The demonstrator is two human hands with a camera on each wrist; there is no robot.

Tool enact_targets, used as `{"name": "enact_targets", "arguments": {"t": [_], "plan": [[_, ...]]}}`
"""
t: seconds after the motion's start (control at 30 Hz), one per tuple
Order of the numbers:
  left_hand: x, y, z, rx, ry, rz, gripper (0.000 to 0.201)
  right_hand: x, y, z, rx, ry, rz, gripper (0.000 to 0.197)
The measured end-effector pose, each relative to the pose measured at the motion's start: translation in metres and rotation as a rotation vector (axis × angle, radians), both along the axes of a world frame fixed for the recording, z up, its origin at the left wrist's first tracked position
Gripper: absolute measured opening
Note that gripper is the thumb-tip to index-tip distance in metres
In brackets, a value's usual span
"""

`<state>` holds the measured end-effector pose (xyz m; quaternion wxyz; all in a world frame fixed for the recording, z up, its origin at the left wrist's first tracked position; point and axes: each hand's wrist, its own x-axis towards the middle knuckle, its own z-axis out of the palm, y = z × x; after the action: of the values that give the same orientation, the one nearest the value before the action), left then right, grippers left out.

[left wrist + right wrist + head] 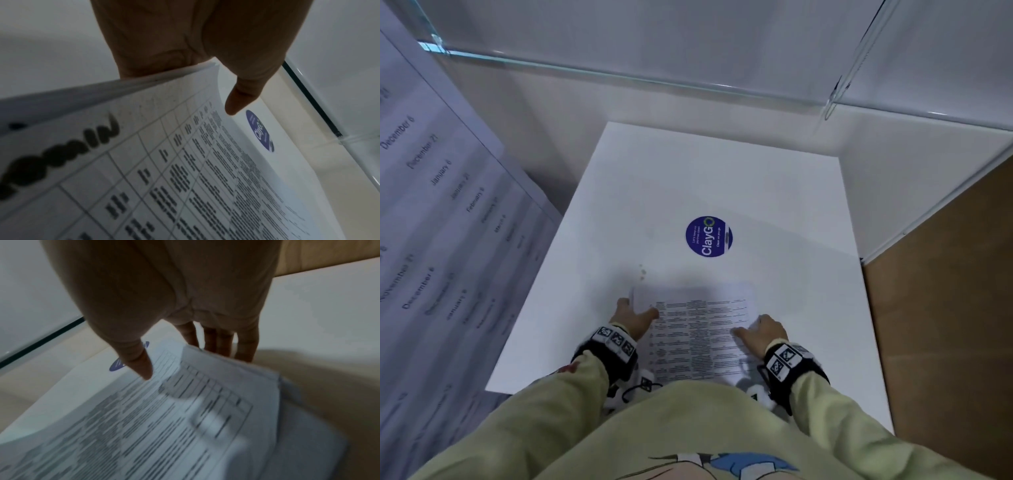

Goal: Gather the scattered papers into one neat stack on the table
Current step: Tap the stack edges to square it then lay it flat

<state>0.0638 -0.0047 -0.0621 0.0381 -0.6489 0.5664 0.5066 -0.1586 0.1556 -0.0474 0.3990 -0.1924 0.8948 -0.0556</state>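
The papers [698, 339], white sheets printed with tables of dark text, sit gathered in one bundle at the near middle of the white desk [774, 192], held between both hands. The left hand [635, 317] grasps the bundle's left edge, its thumb lying over the top sheet and its fingers hidden behind the sheets; the left wrist view shows several sheet edges pressed together under that thumb. The right hand [762, 334] grasps the right edge, thumb on the printed face and fingers reaching down behind the sheets, where the edges look less even and blurred. Just beyond the papers, a round blue sticker [709, 236] lies flat on the desk. Glass panels [654, 73] stand around the desk's far sides.
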Motion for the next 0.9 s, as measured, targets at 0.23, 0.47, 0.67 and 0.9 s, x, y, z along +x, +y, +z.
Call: {"name": "enact_targets", "arguments": {"t": [0.23, 0.47, 0.67, 0.9], "plan": [[-0.018, 0.006, -0.002, 0.011, -0.023, -0.056, 0.067, 0.015, -0.001, -0.001, 0.102, 0.092, 0.104, 0.073], [-0.003, -0.007, 0.036, -0.222, 0.547, -0.080, 0.037, -0.023, 0.016, 0.012, -0.272, -0.096, -0.231, 0.090], [-0.023, -0.022, 0.082, -0.391, 0.737, 0.054, 0.015, -0.032, 0.003, 0.051, -0.789, -0.179, -0.392, 0.024], [-0.033, -0.018, 0.065, -0.382, 0.786, 0.201, 0.018, -0.027, 0.004, 0.047, -0.874, -0.038, -0.361, 0.021]]}}
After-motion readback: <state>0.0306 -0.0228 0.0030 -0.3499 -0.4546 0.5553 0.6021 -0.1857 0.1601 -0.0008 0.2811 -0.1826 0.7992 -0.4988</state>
